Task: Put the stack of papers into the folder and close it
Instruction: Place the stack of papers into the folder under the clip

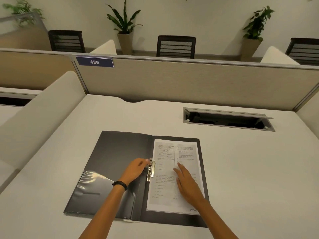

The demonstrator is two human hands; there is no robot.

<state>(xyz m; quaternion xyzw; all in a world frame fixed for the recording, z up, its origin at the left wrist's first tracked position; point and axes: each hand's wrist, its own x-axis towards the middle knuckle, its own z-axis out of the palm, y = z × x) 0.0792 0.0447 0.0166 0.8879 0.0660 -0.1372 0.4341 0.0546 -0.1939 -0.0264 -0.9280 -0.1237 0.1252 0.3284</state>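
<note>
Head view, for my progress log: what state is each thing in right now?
Dark grey plastic folder: open flat on the desk.
White printed paper stack: lying inside the folder's right half.
Silver metal clip: over the papers' left edge.
Left hand: fingers at the clip.
Right hand: flat on the papers.
Grey desk cable hatch: lid open.

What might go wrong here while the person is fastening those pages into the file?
The left hand works the metal clip at the printed white paper stack's edge; fingers might get pinched. The right hand only rests flat, so sheets may shift. Closing the open dark grey folder could crease misaligned pages.
</note>
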